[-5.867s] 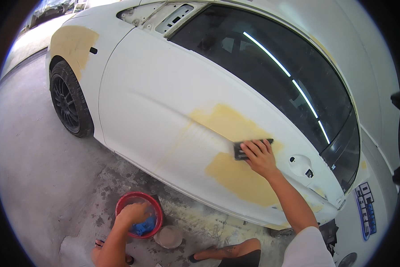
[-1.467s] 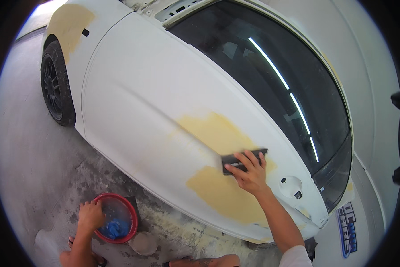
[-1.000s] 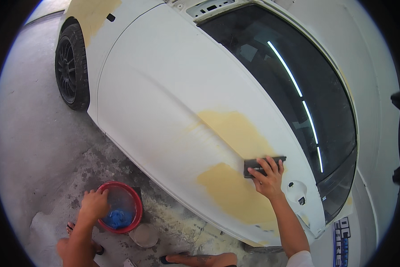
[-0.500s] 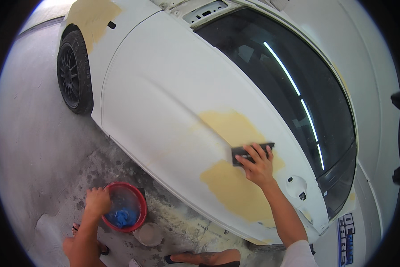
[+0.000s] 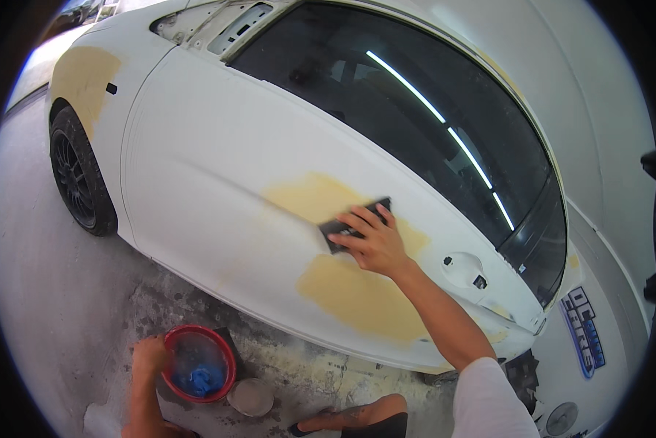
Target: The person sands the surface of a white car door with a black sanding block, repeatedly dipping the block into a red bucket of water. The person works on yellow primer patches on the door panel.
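Note:
My right hand (image 5: 372,241) is pressed over a black sanding block (image 5: 355,225), its fingers spread across the top and gripping it. The block lies tilted on a white car door (image 5: 218,219), over a yellow filler patch (image 5: 310,191) near the crease. Below it is a second yellow patch (image 5: 364,299). Down at the lower left, my left hand (image 5: 150,355) has its fingers curled beside the rim of a red bucket (image 5: 232,358). Blur hides whether it grips the rim. Cloudy water and a blue cloth (image 5: 202,381) are in the bucket.
A round pale container (image 5: 250,397) stands against the bucket on the stained floor. Right of the block are the door handle recess (image 5: 465,270) and dark side window (image 5: 416,109). The front wheel (image 5: 79,175) is at far left. My bent leg (image 5: 364,415) shows below.
My right hand has slid the sanding block leftward along the door, and the block now tilts more. The whole view has shifted and turned. My left hand stays beside the bucket.

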The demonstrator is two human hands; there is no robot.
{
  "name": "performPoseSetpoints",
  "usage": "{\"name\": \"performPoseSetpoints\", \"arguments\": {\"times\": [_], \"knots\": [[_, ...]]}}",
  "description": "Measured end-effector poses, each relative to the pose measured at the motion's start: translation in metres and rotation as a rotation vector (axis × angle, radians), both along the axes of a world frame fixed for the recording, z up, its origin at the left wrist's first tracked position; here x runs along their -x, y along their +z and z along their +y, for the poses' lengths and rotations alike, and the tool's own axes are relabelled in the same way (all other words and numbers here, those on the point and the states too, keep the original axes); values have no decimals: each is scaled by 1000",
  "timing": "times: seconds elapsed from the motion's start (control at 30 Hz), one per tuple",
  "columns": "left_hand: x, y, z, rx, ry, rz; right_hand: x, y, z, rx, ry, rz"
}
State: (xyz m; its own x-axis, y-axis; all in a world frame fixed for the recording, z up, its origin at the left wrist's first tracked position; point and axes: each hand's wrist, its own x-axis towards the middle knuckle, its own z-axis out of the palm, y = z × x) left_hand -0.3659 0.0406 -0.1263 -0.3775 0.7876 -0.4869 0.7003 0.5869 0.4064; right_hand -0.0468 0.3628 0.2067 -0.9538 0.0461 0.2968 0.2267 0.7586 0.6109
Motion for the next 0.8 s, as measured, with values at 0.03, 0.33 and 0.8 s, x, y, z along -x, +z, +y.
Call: {"name": "performPoseSetpoints", "arguments": {"times": [0.03,0.33,0.8], "knots": [[-11,0,11,-84,-29,-41,32,-1,-3,36,25,-23],[-25,4,6,-221,-144,-96,-92,31,11,-117,-10,-124],[15,-20,-33,-44,40,151,-55,4,20,-77,-39,-82]]}}
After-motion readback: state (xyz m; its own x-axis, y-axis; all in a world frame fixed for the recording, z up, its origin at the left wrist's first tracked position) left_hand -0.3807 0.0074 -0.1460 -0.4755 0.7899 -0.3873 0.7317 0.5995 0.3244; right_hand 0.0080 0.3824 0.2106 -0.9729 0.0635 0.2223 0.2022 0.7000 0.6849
